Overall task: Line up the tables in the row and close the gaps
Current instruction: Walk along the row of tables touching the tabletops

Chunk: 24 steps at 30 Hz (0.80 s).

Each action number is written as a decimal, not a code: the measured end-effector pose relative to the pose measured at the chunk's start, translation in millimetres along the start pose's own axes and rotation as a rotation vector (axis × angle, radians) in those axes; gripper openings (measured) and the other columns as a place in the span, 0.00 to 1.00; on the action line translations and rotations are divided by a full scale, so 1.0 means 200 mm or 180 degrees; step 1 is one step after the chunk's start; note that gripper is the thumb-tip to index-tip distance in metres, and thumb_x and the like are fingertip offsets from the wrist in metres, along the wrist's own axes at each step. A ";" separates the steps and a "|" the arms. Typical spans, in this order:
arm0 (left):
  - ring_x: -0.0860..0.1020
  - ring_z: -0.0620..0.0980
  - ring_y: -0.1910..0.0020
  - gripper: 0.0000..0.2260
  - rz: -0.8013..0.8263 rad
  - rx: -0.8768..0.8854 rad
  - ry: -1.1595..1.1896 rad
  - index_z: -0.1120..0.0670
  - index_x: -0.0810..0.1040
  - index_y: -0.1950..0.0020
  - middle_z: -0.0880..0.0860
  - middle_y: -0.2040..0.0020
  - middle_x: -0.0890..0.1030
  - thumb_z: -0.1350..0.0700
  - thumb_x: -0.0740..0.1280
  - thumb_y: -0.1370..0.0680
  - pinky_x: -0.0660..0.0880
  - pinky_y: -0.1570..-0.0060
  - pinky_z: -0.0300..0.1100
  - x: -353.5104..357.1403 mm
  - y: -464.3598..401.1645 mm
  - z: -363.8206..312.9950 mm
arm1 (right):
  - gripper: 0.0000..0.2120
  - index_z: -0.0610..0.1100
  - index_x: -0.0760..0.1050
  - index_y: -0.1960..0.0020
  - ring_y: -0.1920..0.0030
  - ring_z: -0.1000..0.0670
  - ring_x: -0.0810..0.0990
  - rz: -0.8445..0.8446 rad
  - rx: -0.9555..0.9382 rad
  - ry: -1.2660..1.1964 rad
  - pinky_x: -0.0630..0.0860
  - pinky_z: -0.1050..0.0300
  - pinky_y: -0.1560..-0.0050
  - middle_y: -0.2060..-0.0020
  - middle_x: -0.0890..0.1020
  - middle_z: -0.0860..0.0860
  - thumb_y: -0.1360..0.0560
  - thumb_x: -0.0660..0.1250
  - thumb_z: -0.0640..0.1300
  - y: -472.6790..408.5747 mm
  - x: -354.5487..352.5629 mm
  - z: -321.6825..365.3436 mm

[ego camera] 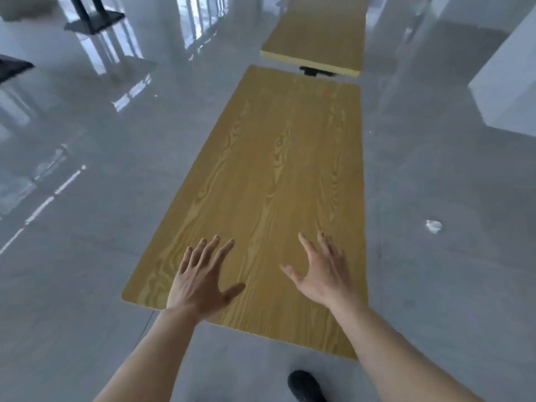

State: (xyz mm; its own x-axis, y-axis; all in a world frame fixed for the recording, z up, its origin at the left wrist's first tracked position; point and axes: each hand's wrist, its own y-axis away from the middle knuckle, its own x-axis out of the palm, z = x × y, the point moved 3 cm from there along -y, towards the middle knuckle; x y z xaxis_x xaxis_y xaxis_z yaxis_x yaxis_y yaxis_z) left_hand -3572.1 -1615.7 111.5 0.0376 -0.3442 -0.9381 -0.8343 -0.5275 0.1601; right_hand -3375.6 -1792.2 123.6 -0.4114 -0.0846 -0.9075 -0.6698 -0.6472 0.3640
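We are seeing the left hand (200, 281) and right hand (322, 274) hovering released, fingers spread, over the near end of the near table (278, 175), grasping nothing. The far table (317, 33) is standing apart beyond a narrow gap, sitting slightly rightward of the near one. Glossy floor (95, 140) is lying open on both sides.

The floor (87, 256) is grey and very glossy — it reflects bright light in long white streaks, strongest at the top middle. At the upper left a black pedestal base (94, 21) stands on it, and a second dark base (13, 66) shows at the left edge. On the right stands a white block (510, 91). A small white scrap (433, 226) lies on the floor.
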 end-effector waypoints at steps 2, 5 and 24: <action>0.43 0.52 0.18 0.43 0.0090 0.0288 -0.0043 0.39 0.43 0.18 0.49 0.17 0.47 0.25 0.56 0.27 0.41 0.21 0.53 0.06 0.01 0.04 | 0.45 0.57 0.43 0.18 0.18 0.41 0.46 -0.0008 0.0205 0.0005 0.48 0.38 0.20 0.17 0.46 0.42 0.27 0.53 0.77 0.11 0.09 -0.02; 0.41 0.51 0.19 0.45 0.0177 0.0512 -0.0092 0.38 0.41 0.19 0.48 0.17 0.45 0.22 0.49 0.31 0.40 0.21 0.53 0.14 0.05 0.11 | 0.48 0.58 0.43 0.18 0.18 0.41 0.47 -0.0056 0.0454 0.0012 0.52 0.39 0.21 0.17 0.47 0.43 0.29 0.52 0.79 0.24 0.26 -0.02; 0.40 0.52 0.19 0.41 -0.0040 0.1345 -0.0359 0.41 0.50 0.18 0.49 0.17 0.50 0.22 0.51 0.26 0.45 0.21 0.57 0.64 0.07 0.36 | 0.39 0.61 0.51 0.19 0.20 0.34 0.53 -0.0536 0.0520 0.0484 0.62 0.27 0.28 0.19 0.54 0.40 0.26 0.45 0.77 0.40 0.87 -0.06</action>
State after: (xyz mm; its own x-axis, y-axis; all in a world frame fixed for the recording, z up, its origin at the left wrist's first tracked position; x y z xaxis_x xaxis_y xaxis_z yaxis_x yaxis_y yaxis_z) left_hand -3618.9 -1611.0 -28.1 0.0085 -0.2405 -0.9706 -0.9868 -0.1589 0.0307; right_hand -3493.7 -1867.8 -8.3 -0.1964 -0.1069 -0.9747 -0.8168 -0.5322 0.2229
